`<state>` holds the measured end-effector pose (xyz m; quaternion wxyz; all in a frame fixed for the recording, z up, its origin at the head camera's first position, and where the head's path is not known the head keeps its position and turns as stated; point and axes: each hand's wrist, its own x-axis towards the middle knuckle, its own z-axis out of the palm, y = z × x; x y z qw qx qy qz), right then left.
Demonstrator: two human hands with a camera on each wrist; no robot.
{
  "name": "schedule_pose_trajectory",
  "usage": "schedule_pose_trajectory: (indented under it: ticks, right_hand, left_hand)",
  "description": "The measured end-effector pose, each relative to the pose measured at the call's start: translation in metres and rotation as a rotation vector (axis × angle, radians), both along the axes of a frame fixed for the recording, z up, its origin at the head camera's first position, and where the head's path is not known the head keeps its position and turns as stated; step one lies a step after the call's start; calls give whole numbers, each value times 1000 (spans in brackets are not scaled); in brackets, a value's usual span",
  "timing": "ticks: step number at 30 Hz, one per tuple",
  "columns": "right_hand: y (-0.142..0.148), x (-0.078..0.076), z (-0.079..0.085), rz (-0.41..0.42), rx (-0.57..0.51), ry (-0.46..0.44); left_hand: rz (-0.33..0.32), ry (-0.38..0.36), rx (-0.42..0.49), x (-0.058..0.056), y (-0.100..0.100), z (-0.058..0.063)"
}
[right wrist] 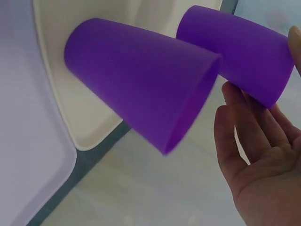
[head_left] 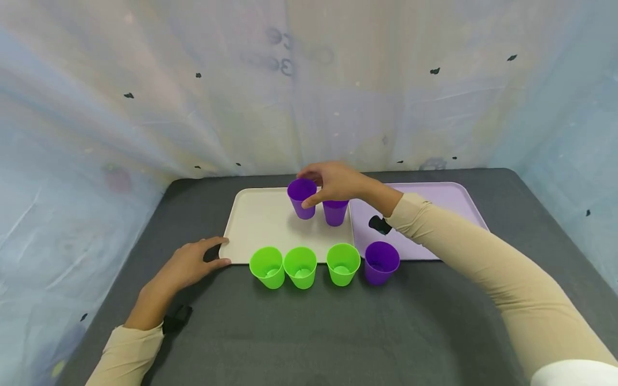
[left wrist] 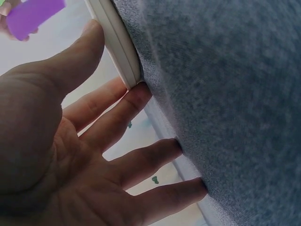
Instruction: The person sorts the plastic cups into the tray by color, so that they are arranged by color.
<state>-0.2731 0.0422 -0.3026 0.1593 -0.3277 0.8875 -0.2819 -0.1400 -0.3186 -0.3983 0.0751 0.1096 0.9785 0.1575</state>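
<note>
In head view, right hand partly hides a purple cup.

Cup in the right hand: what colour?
Plain purple. The right wrist view shows the cup in the right hand best.

My right hand has one cup over the left tray; just right of those fingers a second cup stands on it, with the right tray farther right. Rightward of my left hand, at the left tray's near-left corner, four cups line the table before both trays.
</note>
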Motion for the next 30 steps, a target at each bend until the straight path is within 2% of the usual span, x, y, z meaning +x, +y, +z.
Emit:
schedule_pose_trajectory:
  ticks: [8,16,23,30]
  right_hand:
    - [-18,-10,-17,33,-37,-29]
    - [-17,-14,-23,69,49,0]
    - [-15,-15,-29,77,48,-50]
    - [-30,-15,-36,120,3,-66]
  left_hand:
    - [8,-11,-12,3,-4,1]
    - [-2,-17,-15,1,-2,2]
    - [-16,-10,-11,-2,3,3]
    - [15,-15,-31,9,-8,1]
